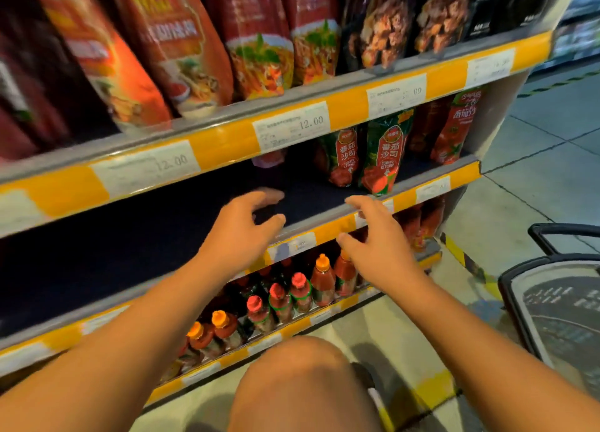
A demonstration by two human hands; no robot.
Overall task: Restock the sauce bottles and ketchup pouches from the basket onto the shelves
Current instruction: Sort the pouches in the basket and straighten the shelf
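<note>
Both hands, left and right, are hovering released and empty at the middle shelf; pouches are standing right, so the next belongs upright beside them, from the basket.

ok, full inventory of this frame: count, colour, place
sauce pouches: about seven, red, orange and black, top shelf
ketchup pouches: about four visible, red and green, right end of middle shelf
sauce bottles: at least eight, red with orange or pink caps, bottom shelf
price labels: several, white on yellow shelf edges
basket: one, black, on the floor at right
knee: one, bottom centre
left hand: open, empty, at middle shelf
right hand: open, empty, at middle shelf edge
</note>
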